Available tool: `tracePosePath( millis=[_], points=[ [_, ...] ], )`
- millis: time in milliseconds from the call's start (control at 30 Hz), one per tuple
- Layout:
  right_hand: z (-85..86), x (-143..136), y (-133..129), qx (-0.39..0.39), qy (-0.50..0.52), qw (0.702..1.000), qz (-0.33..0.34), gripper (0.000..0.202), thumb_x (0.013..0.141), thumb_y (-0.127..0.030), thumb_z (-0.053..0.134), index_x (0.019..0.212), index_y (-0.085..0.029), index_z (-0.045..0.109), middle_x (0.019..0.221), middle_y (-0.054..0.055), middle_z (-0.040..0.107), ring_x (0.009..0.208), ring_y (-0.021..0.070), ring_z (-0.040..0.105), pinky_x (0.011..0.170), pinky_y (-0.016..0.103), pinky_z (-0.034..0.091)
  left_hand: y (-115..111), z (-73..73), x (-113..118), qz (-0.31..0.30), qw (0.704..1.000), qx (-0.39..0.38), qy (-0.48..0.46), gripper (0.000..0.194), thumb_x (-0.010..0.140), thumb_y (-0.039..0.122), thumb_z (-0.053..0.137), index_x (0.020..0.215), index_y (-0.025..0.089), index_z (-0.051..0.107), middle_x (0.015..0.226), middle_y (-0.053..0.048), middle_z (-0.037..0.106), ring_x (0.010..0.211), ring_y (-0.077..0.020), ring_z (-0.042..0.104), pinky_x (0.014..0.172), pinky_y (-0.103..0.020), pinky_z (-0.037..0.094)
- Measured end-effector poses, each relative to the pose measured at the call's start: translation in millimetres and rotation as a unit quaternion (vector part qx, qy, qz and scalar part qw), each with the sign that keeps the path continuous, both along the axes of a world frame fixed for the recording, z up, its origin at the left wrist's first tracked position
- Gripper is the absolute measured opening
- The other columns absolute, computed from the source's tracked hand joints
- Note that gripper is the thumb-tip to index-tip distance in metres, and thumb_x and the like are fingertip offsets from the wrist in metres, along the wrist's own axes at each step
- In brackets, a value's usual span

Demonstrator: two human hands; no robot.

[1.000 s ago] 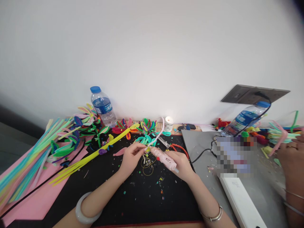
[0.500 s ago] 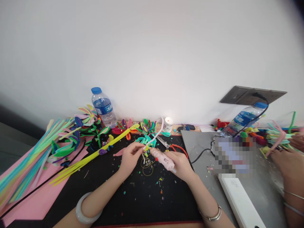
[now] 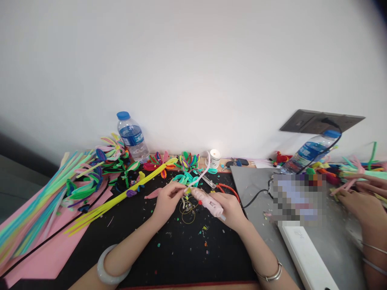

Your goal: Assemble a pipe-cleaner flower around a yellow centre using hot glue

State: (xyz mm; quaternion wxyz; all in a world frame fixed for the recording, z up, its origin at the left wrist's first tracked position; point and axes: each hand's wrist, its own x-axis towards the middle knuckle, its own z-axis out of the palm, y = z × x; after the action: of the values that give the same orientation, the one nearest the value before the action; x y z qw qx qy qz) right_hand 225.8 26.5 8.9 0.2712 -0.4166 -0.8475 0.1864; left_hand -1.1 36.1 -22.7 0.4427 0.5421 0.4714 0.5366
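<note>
Near the middle of the black mat [image 3: 145, 253], my left hand [image 3: 169, 198] pinches the lower end of a pale pink-white pipe cleaner [image 3: 202, 174], which has a small yellow piece by its base. My right hand [image 3: 228, 209] is wrapped round a pale pink tool like a glue gun [image 3: 208, 202], its nozzle pointing left at the pinched end. The exact contact at the tip is too small to tell. Behind the hands lie a teal pipe-cleaner bundle [image 3: 185, 177] and red-handled pliers [image 3: 226, 188]. A thin wire coil [image 3: 188, 215] rests below the fingertips.
Yellow pipe cleaners [image 3: 121, 198] and a multicoloured bundle [image 3: 33, 209] lie left, by a water bottle [image 3: 132, 137]. A white candle-like cup [image 3: 214, 159] stands behind. At right are a white power strip [image 3: 308, 257], another bottle [image 3: 311, 151] and another person's hands [image 3: 359, 203].
The pale pipe cleaner has tilted a little further right. My hands have barely moved. The other person's hands have shifted among the pipe cleaners at right.
</note>
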Motion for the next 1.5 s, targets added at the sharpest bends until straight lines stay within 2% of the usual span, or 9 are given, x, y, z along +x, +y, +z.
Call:
tracePosePath(
  millis=[100, 400, 567, 733, 967, 1267, 1500],
  points=[
    [-0.1, 0.0, -0.1, 0.010, -0.043, 0.999, 0.008, 0.013, 0.084, -0.026, 0.046, 0.083, -0.020, 0.057, 0.065, 0.002, 0.056, 0.056, 0.0137, 0.049, 0.055, 0.024, 0.034, 0.4, -0.7, 0.0, -0.003, 1.000, 0.000, 0.003, 0.005, 0.075, 0.020, 0.063, 0.076, 0.018, 0.068, 0.078, -0.005, 0.063, 0.071, -0.0186, 0.062, 0.066, -0.029, 0.051],
    [4.4, 0.7, 0.2, 0.004, -0.053, 0.999, 0.008, 0.010, 0.082, -0.024, 0.047, 0.077, -0.020, 0.055, 0.063, 0.000, 0.054, 0.054, 0.0118, 0.047, 0.053, 0.022, 0.033, -0.2, 4.1, 1.1, 0.017, 1.000, -0.007, -0.013, 0.005, 0.073, 0.022, 0.065, 0.075, 0.019, 0.068, 0.076, -0.004, 0.065, 0.071, -0.0184, 0.062, 0.065, -0.028, 0.051],
    [1.5, 1.1, 0.6, -0.022, -0.063, 0.998, 0.012, 0.008, 0.081, -0.023, 0.050, 0.081, -0.020, 0.056, 0.066, 0.000, 0.056, 0.057, 0.0125, 0.050, 0.055, 0.022, 0.034, 0.4, 4.0, -0.2, 0.035, 0.999, -0.015, -0.028, 0.007, 0.074, 0.023, 0.064, 0.078, 0.018, 0.066, 0.078, -0.003, 0.066, 0.070, -0.0173, 0.064, 0.066, -0.028, 0.052],
    [3.1, 0.3, 0.8, -0.070, -0.010, 0.997, 0.006, 0.004, 0.079, -0.023, 0.053, 0.077, -0.019, 0.055, 0.064, -0.001, 0.052, 0.055, 0.0113, 0.046, 0.054, 0.022, 0.033, 1.4, 3.7, -0.6, 0.029, 0.998, -0.022, -0.043, 0.006, 0.074, 0.021, 0.065, 0.079, 0.018, 0.065, 0.080, -0.002, 0.066, 0.068, -0.0156, 0.064, 0.065, -0.028, 0.053],
    [1.9, -0.5, 2.6, -0.122, 0.094, 0.987, -0.043, 0.013, 0.077, -0.025, 0.055, 0.067, -0.019, 0.048, 0.054, -0.006, 0.041, 0.047, 0.0083, 0.036, 0.047, 0.021, 0.030, -0.3, 4.6, 0.3, -0.013, 0.998, -0.030, -0.061, 0.005, 0.074, 0.020, 0.065, 0.078, 0.018, 0.065, 0.076, -0.001, 0.064, 0.065, -0.0151, 0.064, 0.062, -0.026, 0.054],
    [-1.6, -1.2, 3.4, -0.147, 0.101, 0.983, -0.035, 0.018, 0.074, -0.024, 0.056, 0.062, -0.018, 0.043, 0.053, -0.007, 0.036, 0.047, 0.0068, 0.031, 0.045, 0.020, 0.025, 0.3, 2.1, 1.1, -0.036, 0.996, -0.029, -0.072, 0.004, 0.074, 0.019, 0.065, 0.077, 0.017, 0.064, 0.073, 0.000, 0.061, 0.063, -0.0148, 0.064, 0.060, -0.026, 0.054],
    [-5.8, -0.2, 3.8, -0.164, 0.099, 0.981, -0.032, 0.016, 0.075, -0.024, 0.055, 0.064, -0.018, 0.045, 0.055, -0.006, 0.037, 0.048, 0.0074, 0.032, 0.046, 0.021, 0.026, 0.4, 1.5, 0.5, -0.036, 0.997, -0.032, -0.067, 0.004, 0.073, 0.019, 0.065, 0.076, 0.017, 0.066, 0.071, -0.001, 0.061, 0.063, -0.0147, 0.063, 0.058, -0.025, 0.052]
  ],
)
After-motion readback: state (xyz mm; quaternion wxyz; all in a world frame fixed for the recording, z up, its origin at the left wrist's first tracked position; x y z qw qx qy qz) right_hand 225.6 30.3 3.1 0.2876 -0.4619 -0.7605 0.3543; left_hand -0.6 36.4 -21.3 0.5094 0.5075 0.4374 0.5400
